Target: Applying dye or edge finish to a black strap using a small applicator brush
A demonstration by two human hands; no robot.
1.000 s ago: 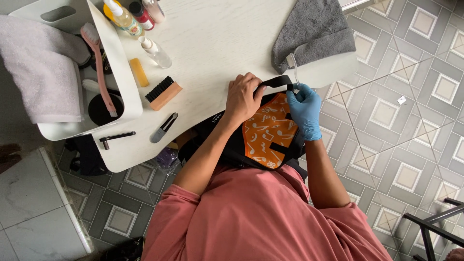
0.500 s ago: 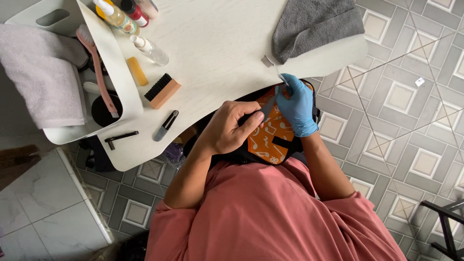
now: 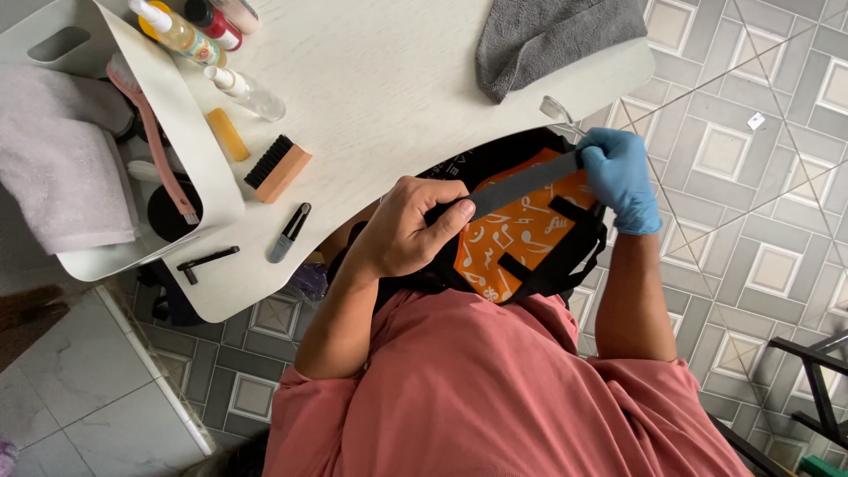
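A black bag with an orange panel of white music-note shapes (image 3: 521,238) rests on my lap against the edge of the white table (image 3: 397,79). A grey strap (image 3: 526,184) of the bag is stretched taut between my hands. My left hand (image 3: 406,234), bare, pinches the strap's lower left end with thumb and fingers. My right hand (image 3: 623,177), in a blue glove, grips the upper right end near the table's corner. Black straps cross the orange panel below the grey one.
On the table lie a grey cloth (image 3: 548,31), a wooden-backed brush (image 3: 278,168), a yellow bar (image 3: 228,134), a clear spray bottle (image 3: 247,93), other bottles (image 3: 177,31) and two small black tools (image 3: 290,232). A white caddy (image 3: 177,132) holds a pink towel (image 3: 53,168). Patterned floor tiles surround the table.
My hands have drawn apart and the grey strap is now pulled straight between them. The left hand moved left along the strap; the gloved right hand moved slightly right.
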